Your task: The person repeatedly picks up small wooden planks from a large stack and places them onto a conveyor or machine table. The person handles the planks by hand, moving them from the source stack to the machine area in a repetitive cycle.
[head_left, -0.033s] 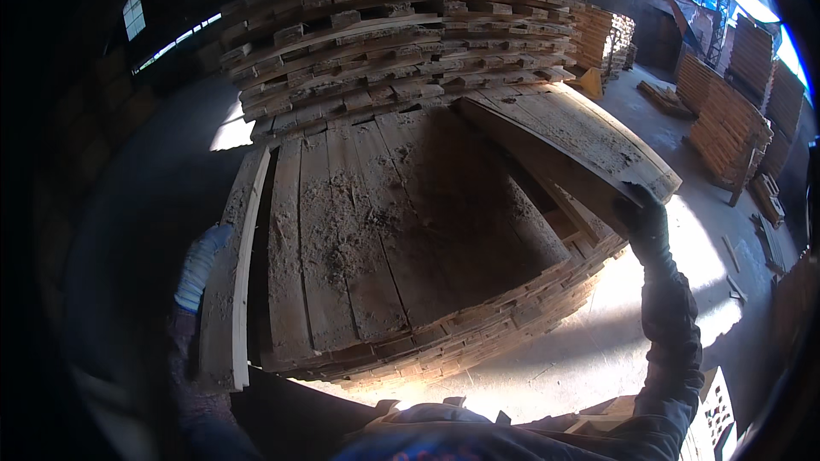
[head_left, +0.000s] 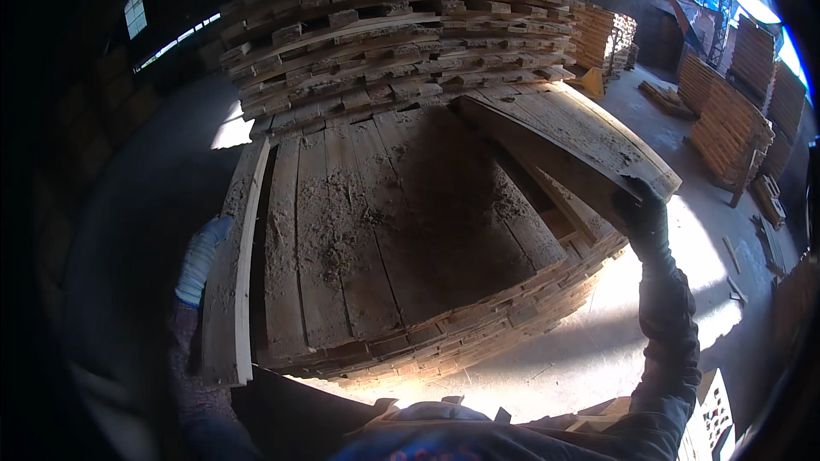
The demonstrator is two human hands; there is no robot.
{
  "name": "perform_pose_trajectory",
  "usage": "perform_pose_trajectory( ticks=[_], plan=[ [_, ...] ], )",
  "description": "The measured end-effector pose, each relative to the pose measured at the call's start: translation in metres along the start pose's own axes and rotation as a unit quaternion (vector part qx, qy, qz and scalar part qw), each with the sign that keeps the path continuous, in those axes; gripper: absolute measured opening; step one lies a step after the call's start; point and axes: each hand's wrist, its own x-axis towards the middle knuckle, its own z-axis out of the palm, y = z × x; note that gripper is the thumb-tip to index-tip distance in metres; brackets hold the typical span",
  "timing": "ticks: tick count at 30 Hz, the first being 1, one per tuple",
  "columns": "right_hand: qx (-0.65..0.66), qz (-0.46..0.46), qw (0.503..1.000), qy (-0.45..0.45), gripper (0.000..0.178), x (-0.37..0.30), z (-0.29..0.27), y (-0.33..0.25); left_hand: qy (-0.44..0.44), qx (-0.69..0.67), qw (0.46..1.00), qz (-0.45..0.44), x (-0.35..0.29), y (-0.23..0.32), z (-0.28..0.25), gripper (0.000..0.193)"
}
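A low stack of rough, sawdust-strewn planks (head_left: 384,230) lies in front of me. My right hand (head_left: 642,212), in a dark glove, grips the near end of a wide plank (head_left: 564,132) that is raised above the stack's right side and slants away to the far end. My left hand (head_left: 201,260), in a light glove, rests against the outer face of a narrow plank (head_left: 237,290) lying tilted along the stack's left edge.
A taller pile of boards with spacer blocks (head_left: 401,26) rises right behind the stack. More timber piles (head_left: 726,128) stand at the right on a sunlit concrete floor (head_left: 598,350) with loose offcuts. The left side is dark.
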Motion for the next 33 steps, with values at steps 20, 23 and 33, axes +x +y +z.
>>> perform_pose_trajectory(
  ticks=[20, 23, 33],
  plan=[
    [0.297, 0.226, 0.884, -0.283, 0.028, 0.080, 0.142, 0.016, 0.027, -0.034, 0.999, -0.019, -0.060, 0.094, 0.139, 0.051],
    [0.300, 0.244, 0.873, -0.297, 0.029, 0.121, 0.139, 0.063, -0.059, 0.043, 0.993, 0.096, -0.002, 0.039, 0.121, 0.055],
    [0.419, 0.247, 0.808, -0.333, 0.046, 0.084, 0.198, -0.004, -0.049, -0.054, 0.990, 0.124, -0.022, 0.009, 0.114, 0.052]
  ],
)
